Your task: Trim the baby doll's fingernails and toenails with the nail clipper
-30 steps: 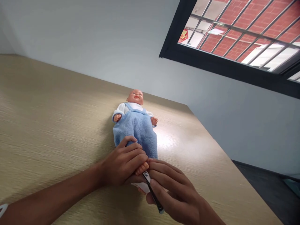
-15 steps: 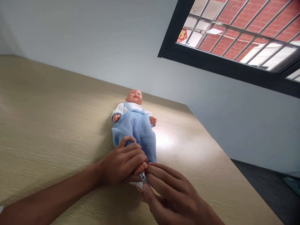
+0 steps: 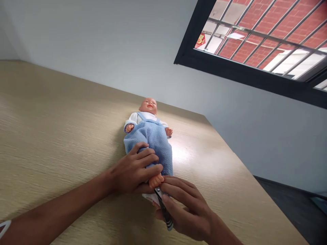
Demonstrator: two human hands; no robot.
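A baby doll (image 3: 158,139) in blue fleece overalls and a white top lies on its back, head toward the wall. My left hand (image 3: 136,170) is closed around one of its lower legs, so the bare toes of that foot (image 3: 155,181) stick out past my fingers. Between thumb and fingers, my right hand (image 3: 187,207) grips a nail clipper (image 3: 165,213), with its metal head right at those toes. Under my hands a bit of white fabric (image 3: 150,196) shows; the doll's other foot is mostly hidden there.
The doll rests on a pale wood-grain table (image 3: 63,136). Its far edge meets a light wall (image 3: 114,41), and its right edge slants down toward a dark floor (image 3: 286,204). A dark-framed window (image 3: 189,58) with metal bars is at the upper right.
The clipper has tilted in my right hand, and its dark lever now shows below my thumb. My left fingers have shifted slightly up the leg, uncovering more of the foot.
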